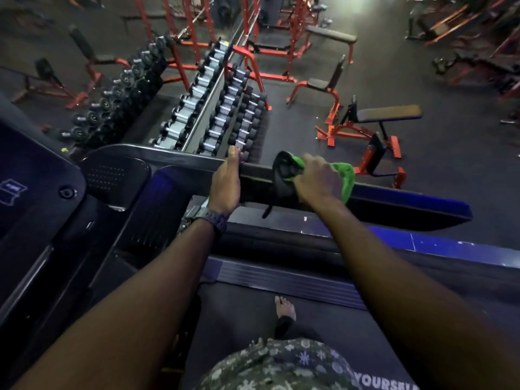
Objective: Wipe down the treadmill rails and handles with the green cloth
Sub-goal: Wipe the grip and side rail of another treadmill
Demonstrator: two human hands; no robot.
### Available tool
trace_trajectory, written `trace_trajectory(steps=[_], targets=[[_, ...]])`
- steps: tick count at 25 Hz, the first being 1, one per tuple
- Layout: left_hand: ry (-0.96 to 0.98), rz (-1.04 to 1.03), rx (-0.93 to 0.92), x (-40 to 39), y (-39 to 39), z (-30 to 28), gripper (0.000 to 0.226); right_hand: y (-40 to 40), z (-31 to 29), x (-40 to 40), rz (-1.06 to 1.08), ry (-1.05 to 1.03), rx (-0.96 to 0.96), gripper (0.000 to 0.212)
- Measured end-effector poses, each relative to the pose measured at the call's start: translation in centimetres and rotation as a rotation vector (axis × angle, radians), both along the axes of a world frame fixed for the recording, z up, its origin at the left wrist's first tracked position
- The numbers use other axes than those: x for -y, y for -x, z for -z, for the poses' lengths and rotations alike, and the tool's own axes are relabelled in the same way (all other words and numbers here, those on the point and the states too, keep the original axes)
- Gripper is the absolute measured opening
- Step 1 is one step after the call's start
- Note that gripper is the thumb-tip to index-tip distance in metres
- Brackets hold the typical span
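The dark treadmill side rail [180,159] runs from left to right across the middle of the view. My left hand [226,181] grips it, thumb over the top. To its right, a black upright handle [282,173] rises from the rail. My right hand [318,178] holds the green cloth [344,175] bunched against that handle. Part of the cloth hangs out to the right of my fingers.
The treadmill console [33,175] sits at the left and the belt [242,313] lies below with my bare foot [285,306] on it. Beyond the rail stand dumbbell racks [213,108], red benches [365,130] and red frames on the dark floor.
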State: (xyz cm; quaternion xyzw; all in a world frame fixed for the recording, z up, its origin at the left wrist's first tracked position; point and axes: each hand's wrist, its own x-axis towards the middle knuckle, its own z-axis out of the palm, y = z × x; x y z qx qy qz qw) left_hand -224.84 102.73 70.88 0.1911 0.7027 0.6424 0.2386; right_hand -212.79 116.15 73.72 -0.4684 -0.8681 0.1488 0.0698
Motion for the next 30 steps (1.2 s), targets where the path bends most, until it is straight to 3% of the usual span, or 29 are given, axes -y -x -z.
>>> trace_trajectory(steps=[4,5,9,11,13,14,16,18,19,22,25,28,30], targets=[[0.012,-0.013,0.021,-0.2,0.3,0.3,0.097,0.4,1.2,3.4,-0.513,0.014,-0.143,0.063],[0.004,-0.017,0.016,-0.1,0.3,0.2,0.099,-1.7,1.7,2.0,-0.547,0.009,-0.164,0.066],[0.017,0.001,0.0,-0.1,-0.2,-0.2,0.1,-0.3,0.1,0.1,-0.113,-0.048,-0.057,0.05],[0.027,0.007,0.013,-0.4,-0.2,0.1,0.095,1.1,0.6,2.5,-0.3,-0.058,-0.103,0.057],[0.021,0.022,0.024,-0.2,0.2,0.4,0.089,-1.7,2.0,2.3,-0.578,-0.043,-0.177,0.066],[0.016,0.027,0.015,0.0,0.3,0.5,0.087,-4.0,2.6,1.0,-0.603,-0.06,-0.219,0.067],[0.035,0.021,0.001,0.3,0.4,0.6,0.091,-4.7,1.8,-0.5,-0.371,-0.043,-0.25,0.06],[0.075,0.044,-0.016,-0.2,0.1,0.6,0.085,-0.5,0.1,0.6,-0.111,-0.011,-0.169,0.05],[0.094,0.062,-0.041,-0.4,-0.2,0.5,0.082,0.9,0.2,1.7,-0.158,0.0,-0.168,0.05],[0.124,0.101,-0.131,-0.6,-0.3,0.6,0.076,-1.2,2.4,0.7,-0.587,-0.043,-0.225,0.062],[0.195,0.163,-0.296,-0.1,-0.1,0.9,0.056,-5.7,4.2,-2.6,-0.68,-0.331,-0.219,0.065],[0.204,0.167,-0.247,0.1,0.1,0.6,0.079,-2.7,5.6,-0.4,-0.782,-0.612,0.018,0.075],[0.208,0.2,-0.284,0.2,0.4,0.5,0.089,-1.1,6.8,0.1,-0.931,-0.747,0.054,0.065]])
